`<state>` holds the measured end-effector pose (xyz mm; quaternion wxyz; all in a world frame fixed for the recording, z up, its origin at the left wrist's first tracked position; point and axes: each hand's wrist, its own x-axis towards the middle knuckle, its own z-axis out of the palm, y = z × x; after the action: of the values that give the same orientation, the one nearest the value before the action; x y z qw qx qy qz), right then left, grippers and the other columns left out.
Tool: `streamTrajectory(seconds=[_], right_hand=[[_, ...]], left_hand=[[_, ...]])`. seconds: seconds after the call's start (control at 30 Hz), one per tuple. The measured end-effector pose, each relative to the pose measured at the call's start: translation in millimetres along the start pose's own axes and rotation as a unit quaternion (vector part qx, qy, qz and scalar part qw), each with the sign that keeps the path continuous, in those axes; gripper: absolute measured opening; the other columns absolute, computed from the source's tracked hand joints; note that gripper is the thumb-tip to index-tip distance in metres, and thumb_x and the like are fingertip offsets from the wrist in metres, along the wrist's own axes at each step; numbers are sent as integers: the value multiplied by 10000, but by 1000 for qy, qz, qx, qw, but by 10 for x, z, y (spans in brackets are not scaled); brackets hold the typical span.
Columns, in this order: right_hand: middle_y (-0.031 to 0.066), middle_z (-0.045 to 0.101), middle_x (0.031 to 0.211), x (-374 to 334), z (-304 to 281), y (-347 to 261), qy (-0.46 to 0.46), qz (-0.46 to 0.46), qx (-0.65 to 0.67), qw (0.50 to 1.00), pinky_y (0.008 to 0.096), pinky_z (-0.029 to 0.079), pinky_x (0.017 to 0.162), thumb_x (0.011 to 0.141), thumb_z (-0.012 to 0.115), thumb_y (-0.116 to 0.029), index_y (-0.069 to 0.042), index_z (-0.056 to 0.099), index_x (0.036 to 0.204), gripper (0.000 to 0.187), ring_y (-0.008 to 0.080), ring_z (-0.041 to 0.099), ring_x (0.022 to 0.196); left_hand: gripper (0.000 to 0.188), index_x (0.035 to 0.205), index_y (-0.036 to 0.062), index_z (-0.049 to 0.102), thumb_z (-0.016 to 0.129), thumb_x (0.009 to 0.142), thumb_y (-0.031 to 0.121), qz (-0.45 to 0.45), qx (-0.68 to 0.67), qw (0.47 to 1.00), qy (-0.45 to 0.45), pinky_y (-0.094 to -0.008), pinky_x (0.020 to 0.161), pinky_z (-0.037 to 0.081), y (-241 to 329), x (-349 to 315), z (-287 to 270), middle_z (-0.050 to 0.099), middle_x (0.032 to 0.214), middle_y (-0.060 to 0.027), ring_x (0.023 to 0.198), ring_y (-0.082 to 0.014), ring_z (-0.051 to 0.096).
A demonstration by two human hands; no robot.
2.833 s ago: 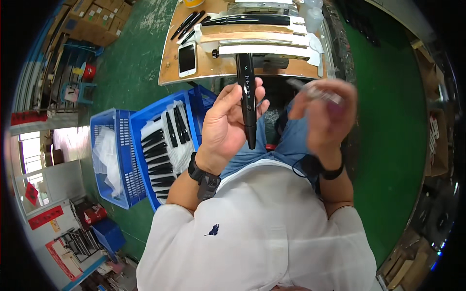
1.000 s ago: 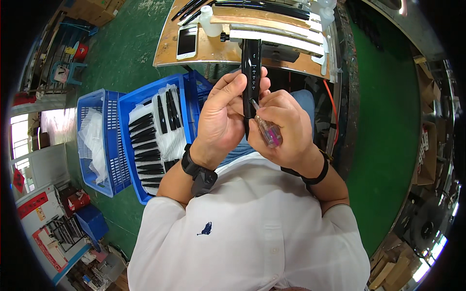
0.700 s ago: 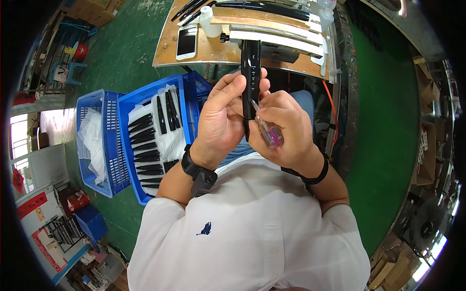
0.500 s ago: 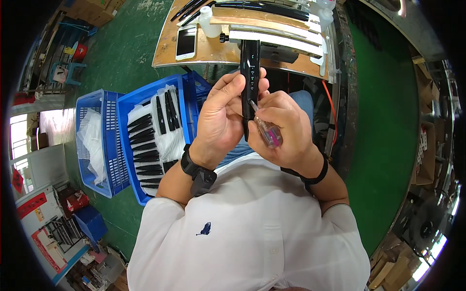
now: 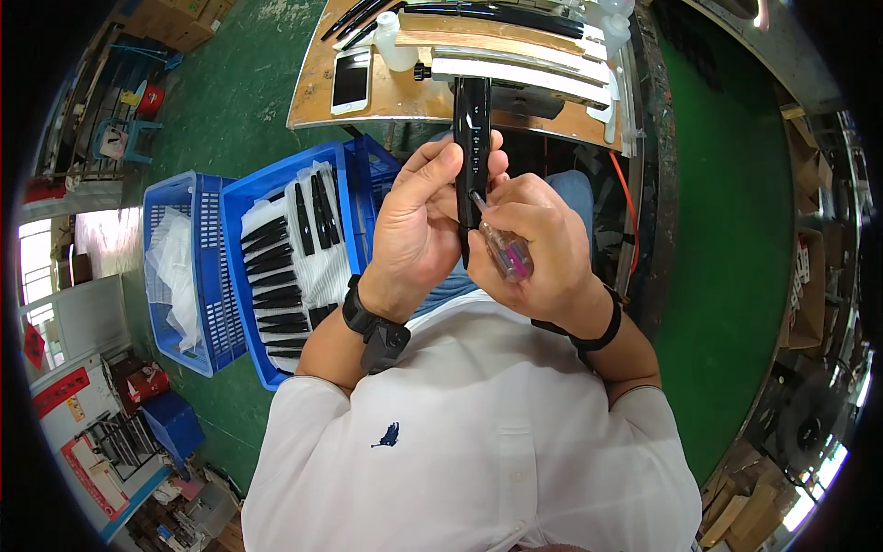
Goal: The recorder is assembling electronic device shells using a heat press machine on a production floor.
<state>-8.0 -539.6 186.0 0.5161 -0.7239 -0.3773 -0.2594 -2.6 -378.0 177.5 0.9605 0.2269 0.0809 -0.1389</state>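
My left hand (image 5: 418, 216) is closed around a long glossy black plastic casing (image 5: 474, 124) with a column of small pale marks on it. The casing points away from me, its far end close to the white bar on the table. In my right hand (image 5: 547, 235) is a small screwdriver (image 5: 506, 256) with a see-through handle tinted purple. Its thin tip touches the casing near a small round spot below the marks. The near end of the casing is partly hidden by my fingers.
Left of me, a blue crate (image 5: 345, 207) holds several black pieces on white wrapping. Beside it stands another blue crate (image 5: 210, 285) with white sheets. On the wooden table (image 5: 317, 101) are a phone (image 5: 351, 81), a white bottle (image 5: 394, 46) and long bars. A red hose (image 5: 628, 198) hangs at right.
Both hands and the casing stay nearly in place, with only a very slight shift. The screwdriver tip remains at the same spot on the casing.
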Motion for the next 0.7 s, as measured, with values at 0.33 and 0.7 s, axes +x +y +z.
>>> streamTrajectory(seconds=[0.33,0.7], right_hand=[[131,548,841,-12,18,22,2,2,3,1000,399,526,631,705,827,84,-5,573,1094,473,338,584,706],[139,578,840,3,-2,-5,-2,3,3,1000,408,560,684,718,806,95,-6,561,1113,476,336,604,709]], left_hand=[[220,1240,-6,675,647,1061,118,-2,-1,1000,7,-412,1006,607,-8,-1,-10,696,1328,-240,1145,-284,731],[213,1232,-2,653,646,1061,125,-7,-3,1000,4,-409,1025,598,-11,-12,-3,693,1327,-236,1153,-278,726]])
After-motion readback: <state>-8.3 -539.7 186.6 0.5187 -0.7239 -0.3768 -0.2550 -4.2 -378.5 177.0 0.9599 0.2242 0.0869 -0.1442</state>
